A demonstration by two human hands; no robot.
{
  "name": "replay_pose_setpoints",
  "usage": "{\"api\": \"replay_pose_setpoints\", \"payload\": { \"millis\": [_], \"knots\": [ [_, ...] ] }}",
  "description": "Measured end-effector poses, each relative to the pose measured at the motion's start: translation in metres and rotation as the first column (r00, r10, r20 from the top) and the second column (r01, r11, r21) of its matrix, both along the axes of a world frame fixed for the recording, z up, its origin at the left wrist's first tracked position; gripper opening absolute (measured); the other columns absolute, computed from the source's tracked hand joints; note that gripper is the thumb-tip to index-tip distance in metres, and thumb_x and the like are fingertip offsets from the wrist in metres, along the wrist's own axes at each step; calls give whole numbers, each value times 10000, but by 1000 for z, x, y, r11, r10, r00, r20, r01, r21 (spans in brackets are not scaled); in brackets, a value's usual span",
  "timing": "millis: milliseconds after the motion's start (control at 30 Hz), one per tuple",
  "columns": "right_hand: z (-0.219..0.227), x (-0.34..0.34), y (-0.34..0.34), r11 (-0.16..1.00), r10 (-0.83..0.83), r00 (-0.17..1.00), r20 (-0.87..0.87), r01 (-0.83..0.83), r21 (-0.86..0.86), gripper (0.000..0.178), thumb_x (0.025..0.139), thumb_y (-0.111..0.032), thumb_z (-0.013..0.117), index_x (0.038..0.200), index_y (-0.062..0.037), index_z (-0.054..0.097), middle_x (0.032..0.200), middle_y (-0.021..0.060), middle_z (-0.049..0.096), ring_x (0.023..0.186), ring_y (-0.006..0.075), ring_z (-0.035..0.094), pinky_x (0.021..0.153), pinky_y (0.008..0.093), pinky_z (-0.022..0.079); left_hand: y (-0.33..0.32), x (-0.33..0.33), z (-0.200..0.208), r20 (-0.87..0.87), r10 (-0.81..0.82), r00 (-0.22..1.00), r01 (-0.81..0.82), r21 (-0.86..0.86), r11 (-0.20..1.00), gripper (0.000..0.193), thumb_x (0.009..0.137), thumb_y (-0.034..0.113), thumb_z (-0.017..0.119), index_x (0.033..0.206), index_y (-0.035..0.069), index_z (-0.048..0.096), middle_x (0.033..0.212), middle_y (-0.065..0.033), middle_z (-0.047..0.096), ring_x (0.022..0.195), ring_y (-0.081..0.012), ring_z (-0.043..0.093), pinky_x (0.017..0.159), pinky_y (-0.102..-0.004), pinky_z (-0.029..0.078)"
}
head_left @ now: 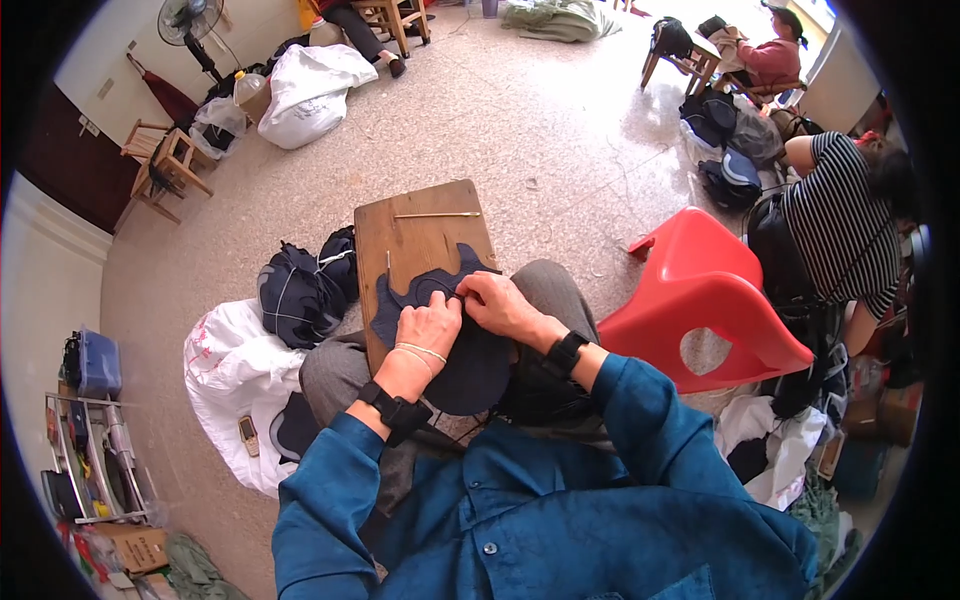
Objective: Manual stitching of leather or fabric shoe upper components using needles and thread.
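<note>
A dark navy cloth piece (478, 372) lies over the near end of a small wooden stool (425, 225) between my knees. It has a broad rounded flap towards me and pointed, curved ends on the far side, like a cap being made up. My left hand (428, 328) is closed with its fingertips pinching the cloth's middle. Right beside it, my right hand (497, 302) pinches the same spot, fingertips almost touching the left's. Anything finer between the fingers is too small to make out. A thin stick (438, 215) and a short slender pin-like tool (388, 262) are on the stool.
Left of the stool sit a tied navy cloth bundle (305, 290) and a white sack (225, 345) with a mobile phone (249, 436) on it. A red plastic stool (705, 300) stands close on my right. Beyond it, a person in a striped top (840, 215) bends over.
</note>
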State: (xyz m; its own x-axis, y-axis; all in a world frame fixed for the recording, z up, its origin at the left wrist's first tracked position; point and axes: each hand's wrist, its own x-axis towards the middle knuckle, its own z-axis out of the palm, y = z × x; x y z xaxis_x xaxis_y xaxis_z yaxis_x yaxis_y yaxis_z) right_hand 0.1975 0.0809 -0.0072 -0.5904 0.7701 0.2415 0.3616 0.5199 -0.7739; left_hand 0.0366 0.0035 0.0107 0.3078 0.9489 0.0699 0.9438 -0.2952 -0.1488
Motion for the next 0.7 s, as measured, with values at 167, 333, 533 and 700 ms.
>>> {"api": "replay_pose_setpoints", "payload": {
  "millis": [167, 333, 533, 700],
  "knots": [
    [1, -2, -3, 994, -31, 998, -52, 26, -105, 172, 862, -99, 612, 951, 14, 707, 919, 226, 710, 922, 401, 689, 821, 461, 552, 2, 3, -14, -100, 10, 995, -3, 70, 998, 83, 913, 157, 604, 980, 144, 651, 878, -39, 628, 658, -201, 707, 652, -374, 510],
    [1, 0, -1, 972, -55, 997, -54, 42, -229, 193, 858, -119, 635, 983, 5, 712, 916, 227, 713, 902, 389, 703, 804, 445, 558, 7, 3, -14, -99, 26, 995, -16, 98, 995, 59, 911, 164, 609, 955, 153, 647, 868, -28, 618, 660, -188, 686, 701, -385, 481],
    [-3, 1, -1, 984, -36, 998, -50, 27, -179, 202, 873, -111, 635, 1021, 5, 710, 907, 199, 717, 859, 309, 702, 773, 400, 555, 8, 1, -2, -129, -107, 986, 130, 186, 974, 75, 875, 148, 626, 944, 124, 644, 885, -36, 602, 708, -192, 672, 731, -382, 458],
    [-2, -1, -2, 983, -35, 997, -62, 23, -184, 195, 867, -114, 616, 996, -4, 713, 935, 216, 716, 925, 384, 702, 805, 450, 557, -1, 4, 12, 62, -47, 997, 42, 83, 996, 143, 822, 82, 639, 964, 94, 628, 906, -81, 582, 749, -238, 655, 713, -377, 509]
  ]
}}
